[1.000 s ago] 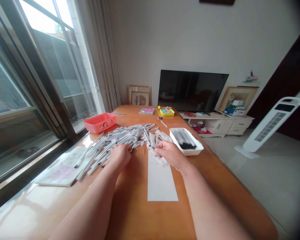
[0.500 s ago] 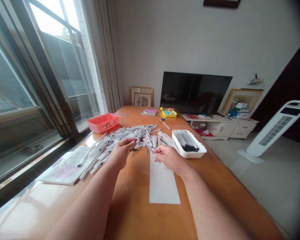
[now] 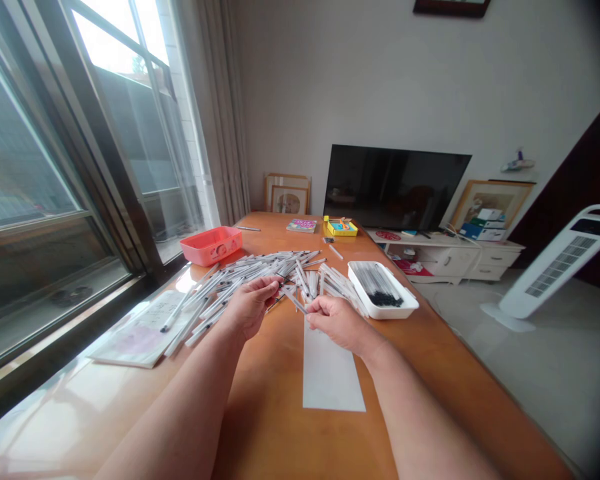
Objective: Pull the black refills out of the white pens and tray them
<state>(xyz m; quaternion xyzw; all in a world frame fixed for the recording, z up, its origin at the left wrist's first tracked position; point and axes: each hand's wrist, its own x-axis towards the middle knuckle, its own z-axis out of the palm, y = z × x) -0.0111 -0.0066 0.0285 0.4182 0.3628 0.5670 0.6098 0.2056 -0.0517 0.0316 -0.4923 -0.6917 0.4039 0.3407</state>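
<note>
A clear pen barrel (image 3: 295,301) slants between my two hands, its near end pinched in the fingertips of my right hand (image 3: 337,323). The far end of the barrel is close to my left hand (image 3: 253,307), whose thumb and fingers are pressed together at the edge of the pile. Something thin and dark shows at those left fingertips, too small to name. Beyond the hands spreads a heap of clear pens (image 3: 260,270) with dark tips. Under my right hand lies a white sheet of paper (image 3: 333,377).
Right of the heap stands a white tray (image 3: 393,312) of black-ended pens. A red bin (image 3: 197,251) sits at the left, with a booklet (image 3: 130,333) nearer me. Farther back are a magazine (image 3: 301,226) and a yellow box (image 3: 342,228). A window borders the left side.
My left hand has come slightly closer to the right hand. The barrel in my right hand has swung so its far end points toward the left hand. The view has shifted a little.
</note>
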